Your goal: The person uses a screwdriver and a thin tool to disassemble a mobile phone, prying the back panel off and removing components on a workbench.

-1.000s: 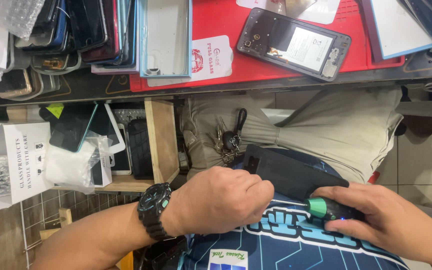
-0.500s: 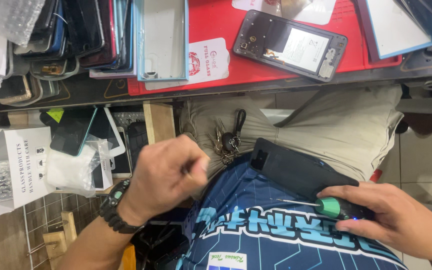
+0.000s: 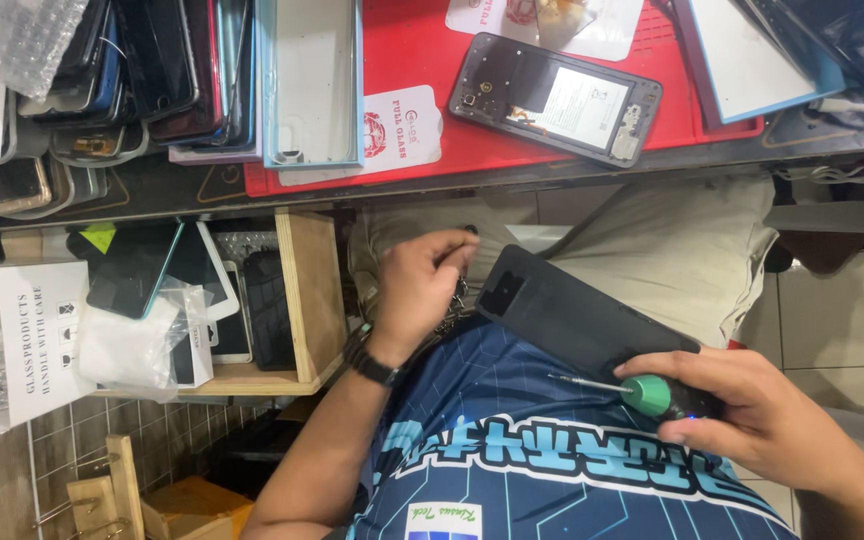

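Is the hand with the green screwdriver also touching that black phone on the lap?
Touching. The head view shows the right hand gripping the green screwdriver with fingers wrapped over the black phone's end.

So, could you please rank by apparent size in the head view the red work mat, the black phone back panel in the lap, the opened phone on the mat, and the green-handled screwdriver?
1. Red work mat.
2. Black phone back panel and opened phone: alike; the panel is nearer and partly covered, so unranked.
3. Green-handled screwdriver, held in the right hand.
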